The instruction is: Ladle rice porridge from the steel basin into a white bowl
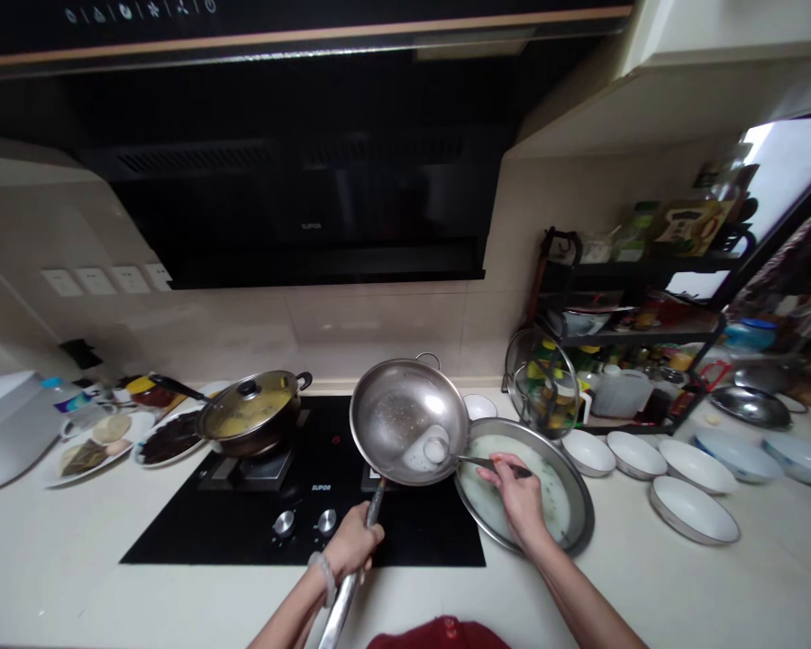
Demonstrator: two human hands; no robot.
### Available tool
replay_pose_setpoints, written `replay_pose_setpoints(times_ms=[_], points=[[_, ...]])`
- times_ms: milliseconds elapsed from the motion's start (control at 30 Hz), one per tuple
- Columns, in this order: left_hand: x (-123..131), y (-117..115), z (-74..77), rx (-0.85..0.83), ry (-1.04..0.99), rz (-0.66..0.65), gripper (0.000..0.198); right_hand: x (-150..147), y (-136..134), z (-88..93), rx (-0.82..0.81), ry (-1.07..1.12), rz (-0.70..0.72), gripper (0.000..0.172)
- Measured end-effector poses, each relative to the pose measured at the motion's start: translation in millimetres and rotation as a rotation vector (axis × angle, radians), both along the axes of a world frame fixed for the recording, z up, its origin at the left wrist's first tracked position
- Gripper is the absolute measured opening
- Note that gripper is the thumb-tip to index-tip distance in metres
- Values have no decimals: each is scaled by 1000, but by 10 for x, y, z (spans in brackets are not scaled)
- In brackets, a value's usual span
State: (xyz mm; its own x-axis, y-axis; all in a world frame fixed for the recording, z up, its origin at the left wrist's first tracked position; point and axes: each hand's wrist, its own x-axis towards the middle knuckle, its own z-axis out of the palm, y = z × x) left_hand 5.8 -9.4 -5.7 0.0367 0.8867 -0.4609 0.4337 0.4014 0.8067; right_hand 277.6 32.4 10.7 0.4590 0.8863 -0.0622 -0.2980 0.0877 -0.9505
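My left hand point(352, 543) is wrapped around the long metal handle of a steel wok point(392, 406). The wok is tilted to the right over the right side of the stove, with a little whitish liquid point(417, 458) pooled at its lower side. In my right hand point(515, 491) is the dark handle of a ladle point(436, 450), whose round bowl sits in that liquid. Below my right hand stands a wide metal basin point(583, 532) of cloudy white soup with green bits. The wok's edge overlaps the basin's left rim.
A lidded pan point(253, 410) stands on the left of the black stove point(243, 532). Plates of food point(168, 439) lie farther left. Several white bowls point(695, 509) line the right counter, before a spice rack point(639, 338) and a leaning glass lid point(541, 383). A range hood point(311, 180) hangs above.
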Motion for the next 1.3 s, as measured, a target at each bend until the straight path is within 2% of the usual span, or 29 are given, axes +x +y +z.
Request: replay_pose_setpoints(times_ms=[467, 800, 1067, 1200, 1300], points=[[-10, 8, -68, 26, -23, 15, 15, -3, -51, 91, 5, 23, 4, 23], [-10, 1, -37, 13, -16, 7, 15, 30, -80, 127, 35, 66, -14, 24], [2, -17, 32, 16, 9, -8, 15, 394, -167, 272, 104, 134, -155, 25], [3, -14, 35, 7, 5, -9, 15, 633, -235, 228, 91, 70, -249, 29], [4, -13, 41, -2, 14, -11, 14, 771, -312, 152, 17, -79, -261, 31]])
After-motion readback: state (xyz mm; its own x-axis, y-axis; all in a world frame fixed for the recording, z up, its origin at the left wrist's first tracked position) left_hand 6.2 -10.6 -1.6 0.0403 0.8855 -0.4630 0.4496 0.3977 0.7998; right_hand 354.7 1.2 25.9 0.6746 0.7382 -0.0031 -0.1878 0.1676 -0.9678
